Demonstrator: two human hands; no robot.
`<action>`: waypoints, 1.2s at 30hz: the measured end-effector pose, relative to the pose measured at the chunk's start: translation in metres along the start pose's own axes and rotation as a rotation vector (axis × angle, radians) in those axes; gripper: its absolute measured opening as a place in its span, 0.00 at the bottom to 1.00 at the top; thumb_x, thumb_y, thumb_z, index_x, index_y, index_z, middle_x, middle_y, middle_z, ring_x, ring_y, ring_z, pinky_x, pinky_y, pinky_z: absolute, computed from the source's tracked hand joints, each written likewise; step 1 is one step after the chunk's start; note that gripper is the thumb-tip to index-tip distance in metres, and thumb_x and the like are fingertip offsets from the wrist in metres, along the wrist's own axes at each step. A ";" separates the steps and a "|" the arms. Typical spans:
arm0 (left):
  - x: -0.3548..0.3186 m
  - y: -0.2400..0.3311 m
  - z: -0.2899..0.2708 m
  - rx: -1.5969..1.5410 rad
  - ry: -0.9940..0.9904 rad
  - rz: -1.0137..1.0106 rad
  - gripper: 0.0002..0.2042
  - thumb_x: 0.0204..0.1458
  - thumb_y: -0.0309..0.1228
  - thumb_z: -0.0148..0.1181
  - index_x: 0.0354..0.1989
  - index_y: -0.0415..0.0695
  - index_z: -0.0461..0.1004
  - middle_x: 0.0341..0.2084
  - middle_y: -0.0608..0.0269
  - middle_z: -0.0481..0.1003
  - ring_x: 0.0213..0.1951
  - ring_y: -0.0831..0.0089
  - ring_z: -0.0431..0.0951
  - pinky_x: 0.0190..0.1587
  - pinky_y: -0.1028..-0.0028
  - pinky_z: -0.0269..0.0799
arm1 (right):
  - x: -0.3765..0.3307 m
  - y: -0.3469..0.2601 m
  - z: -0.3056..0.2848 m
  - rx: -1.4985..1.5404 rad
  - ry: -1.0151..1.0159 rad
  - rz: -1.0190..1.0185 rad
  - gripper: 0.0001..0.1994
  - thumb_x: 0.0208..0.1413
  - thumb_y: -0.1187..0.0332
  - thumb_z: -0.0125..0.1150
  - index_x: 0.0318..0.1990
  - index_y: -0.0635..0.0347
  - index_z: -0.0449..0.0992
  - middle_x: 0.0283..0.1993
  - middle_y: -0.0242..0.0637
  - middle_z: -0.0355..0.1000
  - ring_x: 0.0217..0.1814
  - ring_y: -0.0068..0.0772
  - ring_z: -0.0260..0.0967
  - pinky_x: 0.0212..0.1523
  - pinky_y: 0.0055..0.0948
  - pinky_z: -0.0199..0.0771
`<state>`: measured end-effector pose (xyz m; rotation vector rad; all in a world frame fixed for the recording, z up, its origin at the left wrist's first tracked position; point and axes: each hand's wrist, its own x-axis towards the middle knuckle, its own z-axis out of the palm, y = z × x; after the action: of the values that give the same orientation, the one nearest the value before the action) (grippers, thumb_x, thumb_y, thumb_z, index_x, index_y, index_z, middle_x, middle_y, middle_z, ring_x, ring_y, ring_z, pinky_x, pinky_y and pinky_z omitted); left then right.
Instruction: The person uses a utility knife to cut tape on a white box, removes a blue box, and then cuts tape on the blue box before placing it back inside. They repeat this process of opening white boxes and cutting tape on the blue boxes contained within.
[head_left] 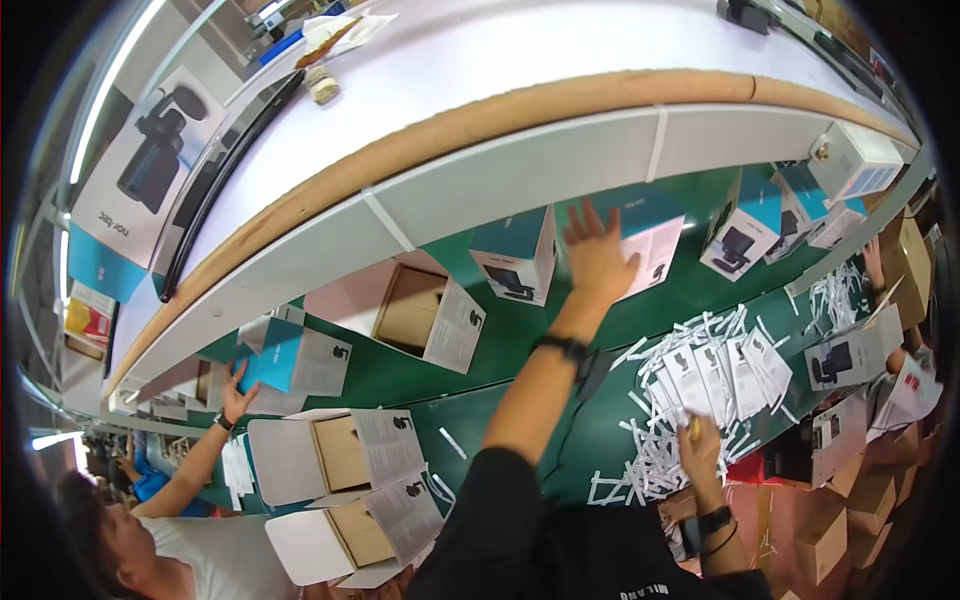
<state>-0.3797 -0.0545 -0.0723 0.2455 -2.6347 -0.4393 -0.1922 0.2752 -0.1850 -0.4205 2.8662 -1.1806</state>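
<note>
My left hand [595,255], fingers spread, reaches forward and rests against a white box with a teal top [648,212]. Just to its left stands a similar closed box [515,255] printed with a black device. My right hand [700,448] is closed around a small yellow thing [694,428], too small to name. That hand is beside a heap of white paper strips [640,465]. Several folded printed leaflets [715,378] lie on the heap.
A person in white at left has a hand [236,398] on a teal-topped box [280,355]. Open boxes [340,455] with cardboard inserts stand near that person. More closed boxes [742,230] line the green conveyor belt [480,375] under a wood-edged shelf [600,90]. Cartons [825,535] lie at right.
</note>
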 end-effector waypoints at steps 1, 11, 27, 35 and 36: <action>-0.023 -0.015 -0.023 -0.109 0.202 0.084 0.38 0.44 0.45 0.71 0.66 0.44 0.67 0.66 0.33 0.61 0.68 0.34 0.59 0.67 0.42 0.56 | 0.012 0.016 0.000 -0.130 0.083 -0.006 0.21 0.55 0.70 0.66 0.57 0.64 0.75 0.41 0.50 0.72 0.42 0.55 0.73 0.46 0.42 0.74; -0.170 -0.203 -0.101 -0.556 0.830 -1.046 0.29 0.60 0.41 0.62 0.56 0.22 0.69 0.53 0.38 0.75 0.55 0.54 0.76 0.61 0.61 0.67 | 0.023 0.089 0.006 -0.364 -0.165 -0.135 0.15 0.53 0.63 0.68 0.46 0.60 0.80 0.46 0.49 0.74 0.48 0.56 0.74 0.50 0.47 0.76; -0.342 0.028 -0.119 -1.064 -0.078 -0.823 0.18 0.69 0.36 0.49 0.49 0.30 0.75 0.40 0.54 0.78 0.42 0.68 0.77 0.49 0.68 0.73 | -0.015 -0.134 -0.125 0.112 0.431 -0.242 0.07 0.59 0.71 0.68 0.33 0.64 0.77 0.29 0.37 0.79 0.27 0.31 0.75 0.30 0.28 0.73; -0.339 0.029 -0.141 -0.884 -0.311 -0.465 0.19 0.69 0.36 0.50 0.48 0.27 0.74 0.39 0.54 0.81 0.42 0.69 0.80 0.45 0.70 0.77 | -0.057 -0.178 -0.136 0.035 -0.216 -0.353 0.06 0.54 0.72 0.70 0.36 0.64 0.79 0.31 0.44 0.81 0.26 0.34 0.80 0.30 0.29 0.78; -0.337 0.030 -0.148 -0.887 -0.309 -0.465 0.19 0.69 0.36 0.50 0.48 0.27 0.74 0.39 0.54 0.81 0.42 0.69 0.80 0.45 0.70 0.77 | -0.058 -0.178 -0.138 0.031 -0.216 -0.355 0.06 0.54 0.72 0.70 0.36 0.64 0.79 0.31 0.44 0.81 0.26 0.34 0.80 0.30 0.29 0.78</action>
<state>-0.0177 0.0165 -0.0736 0.5141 -2.3460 -1.8388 -0.1086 0.2636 0.0320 -1.0207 2.6534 -1.1342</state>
